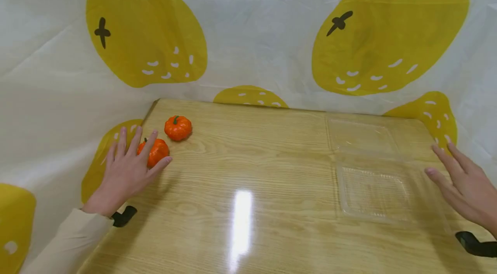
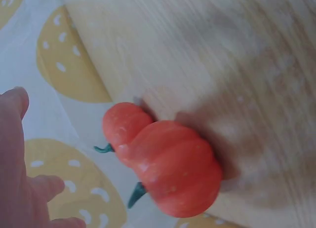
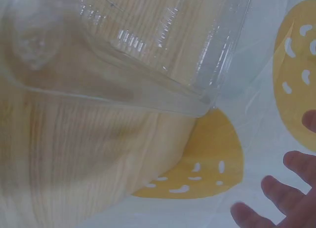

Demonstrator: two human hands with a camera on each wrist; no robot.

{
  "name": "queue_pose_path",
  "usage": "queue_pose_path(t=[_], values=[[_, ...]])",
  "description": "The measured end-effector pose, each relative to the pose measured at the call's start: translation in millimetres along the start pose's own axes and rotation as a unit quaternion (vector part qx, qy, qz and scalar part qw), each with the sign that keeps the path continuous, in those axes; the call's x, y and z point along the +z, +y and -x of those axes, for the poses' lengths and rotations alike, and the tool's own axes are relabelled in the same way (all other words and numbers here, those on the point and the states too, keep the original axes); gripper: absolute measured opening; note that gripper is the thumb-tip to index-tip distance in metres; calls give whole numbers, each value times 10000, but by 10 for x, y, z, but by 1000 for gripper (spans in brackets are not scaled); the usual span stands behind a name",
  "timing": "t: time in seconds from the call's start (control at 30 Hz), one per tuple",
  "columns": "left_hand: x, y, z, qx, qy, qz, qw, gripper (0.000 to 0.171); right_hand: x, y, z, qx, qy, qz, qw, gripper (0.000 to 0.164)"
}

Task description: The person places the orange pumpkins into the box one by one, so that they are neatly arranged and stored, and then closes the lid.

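Two small orange pumpkins with green stems are at the table's left. The farther pumpkin (image 1: 178, 128) stands by itself, while the nearer pumpkin (image 1: 158, 153) is partly covered by my left hand (image 1: 130, 174) in the head view. That hand has its fingers spread and grips nothing; the left wrist view shows the near pumpkin (image 2: 177, 169) beside it. On the right lies a clear plastic container (image 1: 374, 192) with its lid part (image 1: 363, 138) folded open behind it. My right hand (image 1: 463, 179) hovers just right of the container, fingers extended, holding nothing.
The wooden table (image 1: 248, 157) has a bright light reflection near its front. White cloth (image 1: 256, 41) printed with yellow lemon-like shapes rises behind it and along both sides. Dark wrist straps (image 1: 125, 216) show below each hand.
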State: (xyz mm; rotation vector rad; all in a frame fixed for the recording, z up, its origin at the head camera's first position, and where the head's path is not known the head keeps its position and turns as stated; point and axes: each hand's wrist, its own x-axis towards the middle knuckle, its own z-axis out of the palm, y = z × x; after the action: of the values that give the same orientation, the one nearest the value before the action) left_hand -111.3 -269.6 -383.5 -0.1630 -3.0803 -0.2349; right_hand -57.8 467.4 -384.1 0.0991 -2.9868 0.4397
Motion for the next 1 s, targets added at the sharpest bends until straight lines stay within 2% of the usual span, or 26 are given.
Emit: queue_pose_path(t=[0.1,0.33,0.53,0.6,0.77,1.0], values=[[55,-11,-15,9,101,127,9999,89,33,37,20,157,15,-295,9994,69],[174,-44,-36,94,463,416,9980,90,85,126,69,592,-106,-383,9975,67],[288,-67,-59,502,1107,680,9902,89,97,244,69,967,-584,-803,9904,77],[324,-70,-57,528,1222,747,9883,87,112,304,71,1108,-733,-899,9870,81],[377,-67,-68,276,1152,898,9889,82,208,425,138,1342,-771,-1188,9808,81],[471,-98,-87,31,1194,1058,9872,78,301,497,250,1713,-914,-1912,9622,70]])
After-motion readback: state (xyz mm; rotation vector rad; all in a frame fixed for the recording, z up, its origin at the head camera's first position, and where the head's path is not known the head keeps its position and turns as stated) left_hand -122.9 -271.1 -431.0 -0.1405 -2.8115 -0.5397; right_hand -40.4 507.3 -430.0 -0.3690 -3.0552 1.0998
